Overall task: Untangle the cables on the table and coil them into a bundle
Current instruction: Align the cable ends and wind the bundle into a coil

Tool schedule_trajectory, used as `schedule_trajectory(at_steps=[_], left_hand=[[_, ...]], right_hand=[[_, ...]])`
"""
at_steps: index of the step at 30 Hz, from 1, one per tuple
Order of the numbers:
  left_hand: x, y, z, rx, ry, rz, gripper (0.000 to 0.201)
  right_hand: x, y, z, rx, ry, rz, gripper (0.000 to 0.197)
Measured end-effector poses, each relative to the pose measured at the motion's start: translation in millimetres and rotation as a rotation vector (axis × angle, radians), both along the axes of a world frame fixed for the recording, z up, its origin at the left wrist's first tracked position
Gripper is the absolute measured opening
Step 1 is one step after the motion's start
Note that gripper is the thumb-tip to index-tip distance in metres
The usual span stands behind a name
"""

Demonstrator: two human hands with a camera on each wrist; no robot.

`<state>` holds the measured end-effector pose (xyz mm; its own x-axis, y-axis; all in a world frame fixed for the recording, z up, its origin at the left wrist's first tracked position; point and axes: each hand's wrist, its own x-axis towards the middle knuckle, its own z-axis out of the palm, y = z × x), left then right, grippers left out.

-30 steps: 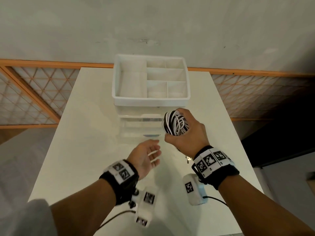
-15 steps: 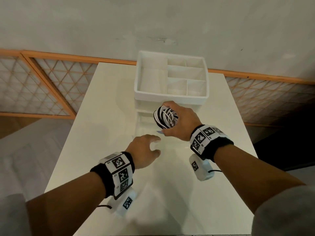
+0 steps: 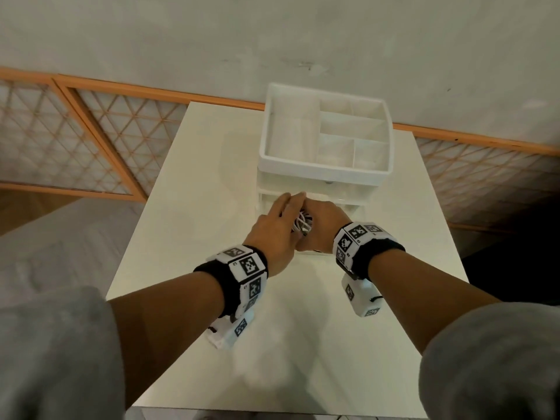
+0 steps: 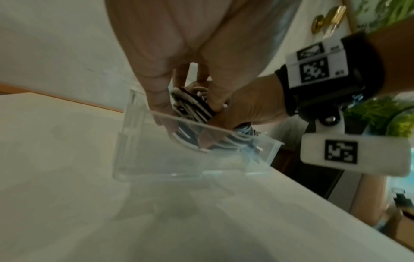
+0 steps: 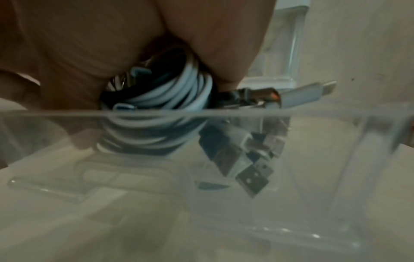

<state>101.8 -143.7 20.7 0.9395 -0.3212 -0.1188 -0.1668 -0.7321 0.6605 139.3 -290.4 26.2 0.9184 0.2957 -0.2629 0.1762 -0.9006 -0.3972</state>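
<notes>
Right hand (image 3: 325, 221) grips the cable bundle (image 5: 156, 99), half inside the clear drawer (image 4: 161, 156) at mid-table; left hand (image 3: 274, 230) steadies it, fingers (image 3: 289, 203) almost straight. Judged light, springy, plugs dangling: hold across all loops.

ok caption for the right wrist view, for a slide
Right hand holds a coiled black-and-white cable bundle partly inside a clear drawer.
</notes>
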Motion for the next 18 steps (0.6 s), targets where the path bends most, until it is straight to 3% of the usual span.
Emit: schedule_trajectory(at_steps=[7,12,15,18], left_hand=[[8.3,-11.2,-14.9,0.068,-0.049,0.023,0.055],[15.2,-13.4,-20.1,0.228,0.0,0.005,0.055],[16.8,-17.9,-17.5,0.37,0.05,0.001,0.062],[19.5,-23.7,-18.4,0.517,0.028,-0.042,0.069]], right_hand=[[-0.3,-11.5,-11.8,0.085,0.07,0.005,0.075],[-7.2,-17.2,-1.6,-0.019,0.095,0.002,0.093],[-21.3,-21.8,10.0,-0.218,-0.085,-0.004,0.071],[-45.5,-17.5,17.7,-0.184,-0.232,-0.081,0.049]])
